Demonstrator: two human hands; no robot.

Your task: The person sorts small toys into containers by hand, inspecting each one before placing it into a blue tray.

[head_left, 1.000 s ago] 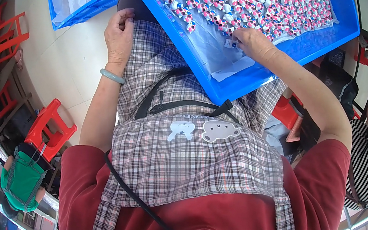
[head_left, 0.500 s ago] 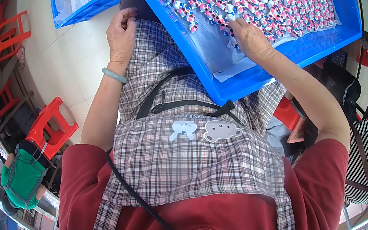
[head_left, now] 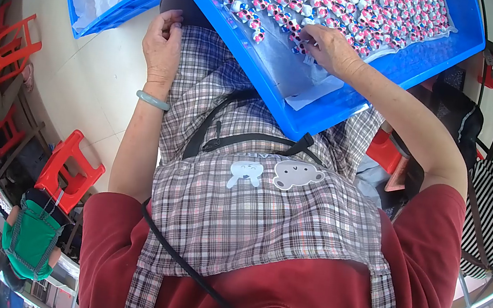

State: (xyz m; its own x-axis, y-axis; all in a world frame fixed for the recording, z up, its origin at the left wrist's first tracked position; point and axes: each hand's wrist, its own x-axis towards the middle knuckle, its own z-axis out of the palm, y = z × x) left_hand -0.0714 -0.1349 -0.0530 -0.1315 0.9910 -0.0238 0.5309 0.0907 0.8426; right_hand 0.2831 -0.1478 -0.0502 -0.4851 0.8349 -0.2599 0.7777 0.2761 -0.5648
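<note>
The left hand [head_left: 162,44] rested half-curled; the right hand [head_left: 335,52] was among toys [head_left: 351,8], its grip unclear, and hurried pushing might disorder them.

No text can be read: the lettering [head_left: 264,156] on the plaid apron [head_left: 268,221], above the animal patches [head_left: 299,177], is small and partly hidden.

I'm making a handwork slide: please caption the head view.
Right hand at small pink, white and blue figurines in a blue plastic tray; left hand curled beside plaid apron.
</note>
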